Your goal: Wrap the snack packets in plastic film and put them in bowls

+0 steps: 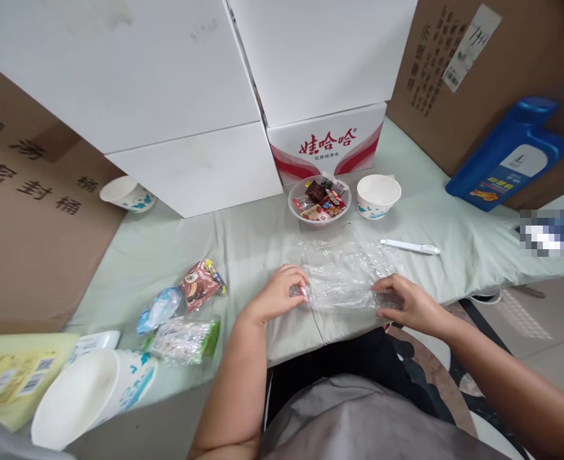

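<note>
A clear plastic bag (342, 291) lies spread over the front edge of the cloth-covered table, wrinkled and see-through. My left hand (284, 291) pinches its left side, thumb and fingers closed on the film. At the other side my right hand (404, 303) grips the bag's right end between thumb and fingers. Just beyond the film stands a clear round bowl (318, 222) holding several small wrapped snacks (325, 198). A white paper bowl (378, 195) with a blue-green print is beside it. To the right lies a white pen-like cutter (410, 246).
Left of my arm lie a brown snack packet (199, 286), a blue-and-white packet (161, 308) and a clear-and-green packet (186, 338). Paper bowls (135, 197) and a large paper tub (78, 399) stand further left. White boxes (205, 172), cartons (18, 211) and a blue bottle (507, 156) border the table.
</note>
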A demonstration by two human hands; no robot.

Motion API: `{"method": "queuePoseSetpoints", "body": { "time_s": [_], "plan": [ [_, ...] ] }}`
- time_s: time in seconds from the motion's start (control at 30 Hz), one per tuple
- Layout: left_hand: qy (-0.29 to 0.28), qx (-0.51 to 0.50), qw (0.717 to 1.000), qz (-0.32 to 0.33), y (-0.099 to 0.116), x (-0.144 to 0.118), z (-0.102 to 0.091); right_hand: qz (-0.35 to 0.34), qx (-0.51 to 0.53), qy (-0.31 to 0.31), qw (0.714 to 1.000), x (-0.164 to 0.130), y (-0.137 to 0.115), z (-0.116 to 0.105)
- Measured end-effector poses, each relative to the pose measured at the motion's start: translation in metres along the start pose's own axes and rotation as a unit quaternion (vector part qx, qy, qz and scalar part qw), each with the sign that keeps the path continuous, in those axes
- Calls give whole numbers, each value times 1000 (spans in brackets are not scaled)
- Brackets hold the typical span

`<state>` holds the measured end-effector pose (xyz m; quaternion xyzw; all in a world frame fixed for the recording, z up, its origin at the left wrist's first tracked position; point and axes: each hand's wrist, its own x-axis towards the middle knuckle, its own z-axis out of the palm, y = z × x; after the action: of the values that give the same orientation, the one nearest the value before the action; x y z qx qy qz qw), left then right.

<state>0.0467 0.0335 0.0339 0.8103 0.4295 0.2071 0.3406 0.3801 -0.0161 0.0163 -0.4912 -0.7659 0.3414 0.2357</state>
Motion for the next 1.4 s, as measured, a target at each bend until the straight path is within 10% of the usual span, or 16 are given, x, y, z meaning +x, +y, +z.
{"method": "queuePoseSetpoints", "body": {
  "time_s": [0.17,0.4,0.67,1.0,1.4],
  "plan": [
    [-9,-209,973,-100,-2,-7,-8,16,-19,-45,999,4,1,-3],
    [-204,-393,881,-166,-2,-22,-25,10,-10,-96,995,15,-5,-11],
    [-49,-273,960,-24,-3,-10,-18,48,131,-2,990,14,-13,-15],
    [-31,-300,943,-140,-10,-8,-10,211,192,46,957,23,11,7],
    [124,-370,899,-200,-7,-1,-11,127,77,173,974,48,-7,-9]
  ]
}}
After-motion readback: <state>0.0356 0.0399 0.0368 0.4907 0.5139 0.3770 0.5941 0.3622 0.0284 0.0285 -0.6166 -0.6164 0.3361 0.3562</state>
